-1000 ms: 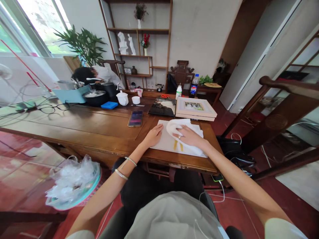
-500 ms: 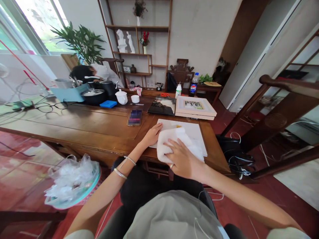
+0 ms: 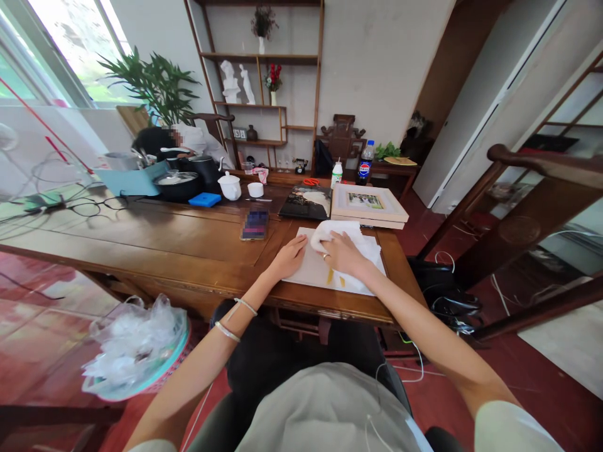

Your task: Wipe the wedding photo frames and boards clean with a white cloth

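A white flat board [image 3: 313, 270] with small yellow marks lies on the near right end of the wooden table [image 3: 188, 242]. My right hand [image 3: 342, 254] presses a crumpled white cloth [image 3: 348, 238] down on the board's far half, fingers curled over it. My left hand [image 3: 288, 256] lies flat on the board's left edge, fingers together, pinning it. Two bracelets sit on my left wrist.
Beyond the board are a stack of framed pictures [image 3: 367, 204], a dark picture book [image 3: 307, 202] and a phone [image 3: 255, 224]. Pots, a white teapot [image 3: 230, 186] and cables crowd the far left. Another person sits behind them. A bin with plastic bags [image 3: 134, 345] stands left of my knees.
My right hand drew the cloth back to the board's near edge, then pushed it forward again to the far half. The left hand stayed put.
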A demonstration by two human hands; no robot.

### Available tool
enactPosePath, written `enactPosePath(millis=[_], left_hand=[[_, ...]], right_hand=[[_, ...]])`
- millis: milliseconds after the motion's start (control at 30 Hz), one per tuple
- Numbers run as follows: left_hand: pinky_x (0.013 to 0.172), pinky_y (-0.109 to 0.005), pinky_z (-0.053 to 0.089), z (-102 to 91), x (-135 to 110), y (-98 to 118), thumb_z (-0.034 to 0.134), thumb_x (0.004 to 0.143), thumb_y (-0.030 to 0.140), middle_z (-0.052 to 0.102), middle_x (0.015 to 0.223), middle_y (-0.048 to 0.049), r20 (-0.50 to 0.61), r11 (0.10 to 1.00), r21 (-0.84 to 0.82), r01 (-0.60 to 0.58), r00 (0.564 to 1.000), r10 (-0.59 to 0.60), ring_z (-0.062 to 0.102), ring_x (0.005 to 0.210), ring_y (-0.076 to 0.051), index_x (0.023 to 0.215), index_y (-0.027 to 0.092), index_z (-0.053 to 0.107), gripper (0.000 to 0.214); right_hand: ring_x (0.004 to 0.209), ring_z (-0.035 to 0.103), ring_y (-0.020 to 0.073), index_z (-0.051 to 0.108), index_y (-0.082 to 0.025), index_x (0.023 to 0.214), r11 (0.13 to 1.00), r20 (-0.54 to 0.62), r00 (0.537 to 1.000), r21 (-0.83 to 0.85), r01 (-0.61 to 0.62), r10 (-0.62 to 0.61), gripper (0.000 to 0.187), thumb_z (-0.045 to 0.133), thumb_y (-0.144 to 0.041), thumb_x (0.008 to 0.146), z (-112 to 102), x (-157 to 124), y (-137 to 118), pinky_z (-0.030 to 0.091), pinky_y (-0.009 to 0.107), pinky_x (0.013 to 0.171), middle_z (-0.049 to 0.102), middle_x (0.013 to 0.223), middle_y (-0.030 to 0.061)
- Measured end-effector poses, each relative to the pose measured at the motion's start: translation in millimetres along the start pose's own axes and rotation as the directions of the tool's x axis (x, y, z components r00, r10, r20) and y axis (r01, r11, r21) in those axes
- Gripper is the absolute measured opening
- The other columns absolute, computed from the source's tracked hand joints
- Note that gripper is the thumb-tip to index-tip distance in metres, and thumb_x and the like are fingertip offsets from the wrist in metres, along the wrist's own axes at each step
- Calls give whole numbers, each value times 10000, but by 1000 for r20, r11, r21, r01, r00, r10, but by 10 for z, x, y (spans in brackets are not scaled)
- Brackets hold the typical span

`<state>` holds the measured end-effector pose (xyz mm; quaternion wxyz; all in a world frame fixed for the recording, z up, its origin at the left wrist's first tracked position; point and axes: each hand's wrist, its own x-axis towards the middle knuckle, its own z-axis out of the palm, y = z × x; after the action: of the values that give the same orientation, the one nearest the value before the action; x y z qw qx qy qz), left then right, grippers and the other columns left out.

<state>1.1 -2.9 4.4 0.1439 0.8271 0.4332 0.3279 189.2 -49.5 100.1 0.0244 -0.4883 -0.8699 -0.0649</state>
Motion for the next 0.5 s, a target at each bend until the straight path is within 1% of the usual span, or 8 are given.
enactPosePath(millis=[100, 200, 267, 333, 400, 467, 500], left_hand=[[1150, -411, 284, 8, 1, 1, 349, 910, 214, 462, 1421, -145, -7, 1000, -1, 3, 1000, -3, 392, 1348, -236, 1301, 80, 536, 453], [1150, -399, 288, 5, -2, 8, 364, 905, 209, 465, 1422, -131, -10, 1000, 1, 9, 1000, -9, 397, 1345, -230, 1304, 93, 536, 450], [1150, -402, 290, -5, -5, 12, 366, 901, 200, 465, 1422, -129, -11, 1000, 4, -2, 1000, 2, 397, 1345, -228, 1305, 93, 533, 450], [1149, -408, 291, -15, -8, 16, 368, 897, 190, 461, 1423, -137, -4, 1000, 10, -13, 1000, 13, 394, 1347, -228, 1308, 83, 529, 454], [1147, -407, 295, -21, -8, 17, 370, 898, 193, 458, 1422, -148, 2, 1000, 16, -16, 1000, 16, 392, 1349, -229, 1309, 71, 525, 456], [1145, -402, 300, -18, -6, 14, 368, 903, 202, 458, 1420, -158, 2, 1000, 19, -15, 1000, 15, 393, 1348, -234, 1309, 59, 524, 457], [1145, -400, 300, -13, -4, 12, 364, 905, 203, 459, 1420, -155, 0, 1000, 21, -15, 1000, 15, 394, 1347, -233, 1309, 61, 524, 457]], right_hand=[[1261, 418, 359, 645, -114, 1064, 998, -1, 998, -7, 60, -60, 291, 444, -165, 860, -20, -214, -193, 316, 552, 1008, 651, 1123, 197], [1303, 375, 374, 646, -100, 1063, 988, 11, 988, 29, 152, -153, 296, 446, -155, 852, -75, -535, -385, 294, 577, 1028, 592, 1241, 218], [1335, 339, 381, 649, -92, 1059, 975, 29, 976, 69, 212, -215, 291, 478, -162, 834, -122, -731, -473, 270, 573, 1056, 530, 1328, 226], [1350, 330, 366, 661, -98, 1026, 956, 38, 962, 129, 264, -270, 266, 504, -169, 822, -161, -847, -493, 262, 538, 1080, 531, 1332, 220], [1311, 405, 328, 668, -119, 995, 939, 29, 957, 201, 278, -289, 239, 496, -196, 847, -175, -842, -425, 300, 473, 1076, 595, 1255, 197], [1209, 514, 293, 664, -141, 1011, 932, 17, 967, 272, 239, -253, 262, 459, -259, 898, -153, -708, -272, 362, 415, 1031, 645, 1175, 163], [1151, 556, 280, 651, -150, 1054, 931, 16, 977, 308, 198, -213, 297, 431, -303, 924, -131, -603, -174, 392, 395, 998, 655, 1158, 147]])
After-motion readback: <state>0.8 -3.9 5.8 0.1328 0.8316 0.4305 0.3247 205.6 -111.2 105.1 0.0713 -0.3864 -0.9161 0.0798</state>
